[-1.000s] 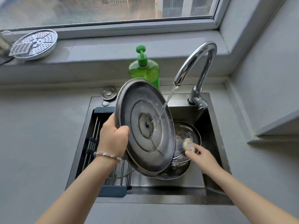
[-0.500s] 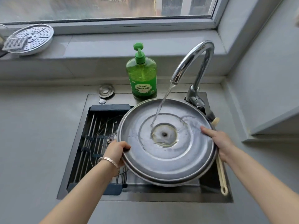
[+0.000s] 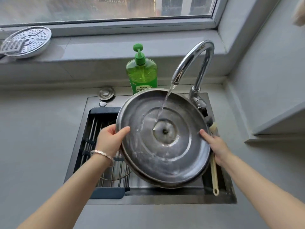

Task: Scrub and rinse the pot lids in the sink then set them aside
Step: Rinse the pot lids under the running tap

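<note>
Rinsing a lid under the tap

In the head view, we grip the large round steel lid (image 3: 163,139) at frame centre, over the dark sink (image 3: 165,198), left hand (image 3: 109,140) and right hand (image 3: 214,146) clasping opposite rims; water strikes its underside, so we judge rinsing underway, setting aside still left.

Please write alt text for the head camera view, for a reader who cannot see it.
Two bare hands, left hand and right hand, hold a large steel pot lid underside up over the sink, with water from the faucet falling near its centre. A green soap bottle stands behind.
</note>
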Motion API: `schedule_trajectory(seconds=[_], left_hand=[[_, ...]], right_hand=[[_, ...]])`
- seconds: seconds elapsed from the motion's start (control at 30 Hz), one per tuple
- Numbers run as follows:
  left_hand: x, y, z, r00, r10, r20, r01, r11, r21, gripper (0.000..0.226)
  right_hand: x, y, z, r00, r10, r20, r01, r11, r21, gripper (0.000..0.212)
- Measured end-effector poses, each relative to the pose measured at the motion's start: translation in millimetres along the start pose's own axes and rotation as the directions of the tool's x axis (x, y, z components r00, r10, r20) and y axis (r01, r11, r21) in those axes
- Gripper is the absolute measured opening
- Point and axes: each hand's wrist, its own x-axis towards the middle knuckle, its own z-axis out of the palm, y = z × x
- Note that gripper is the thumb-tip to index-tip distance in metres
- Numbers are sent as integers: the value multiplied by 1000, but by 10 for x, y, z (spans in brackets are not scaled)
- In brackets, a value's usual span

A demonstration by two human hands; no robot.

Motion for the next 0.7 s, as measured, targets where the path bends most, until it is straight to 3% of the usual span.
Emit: schedule_trajectory(seconds=[0.1, 0.17, 0.27, 0.33, 0.43, 0.5, 0.7], left_hand=[[-63, 140, -92, 1000, 2, -15, -2, 1000, 26, 20], [-131, 202, -73, 999, -21, -25, 22, 998, 60, 14], [-257, 264, 15, 995, -99, 24, 97, 994, 54, 13], [-300, 279, 105, 987, -145, 65, 143, 989, 41, 17], [-298, 325, 281, 971, -210, 115, 210, 978, 17, 15], [-278, 396, 411, 960, -242, 142, 246, 969, -5, 11], [-319, 650, 695, 910, -309, 277, 339, 938, -66, 15]], right_hand=[[25, 200, 103, 991, 130, -6, -130, 985, -113, 29], [34, 256, 121, 987, 146, -73, -160, 954, -253, 33], [-121, 128, 153, 992, -60, -113, -23, 784, -621, 39], [-377, -60, 223, 977, -203, 60, 183, 668, -722, 38], [-788, -268, 343, 927, -135, 351, 346, 670, -657, 35], [-956, -333, 374, 884, -113, 454, 411, 652, -638, 40], [-1160, -586, 292, 824, -242, 512, 528, 653, -542, 42]])
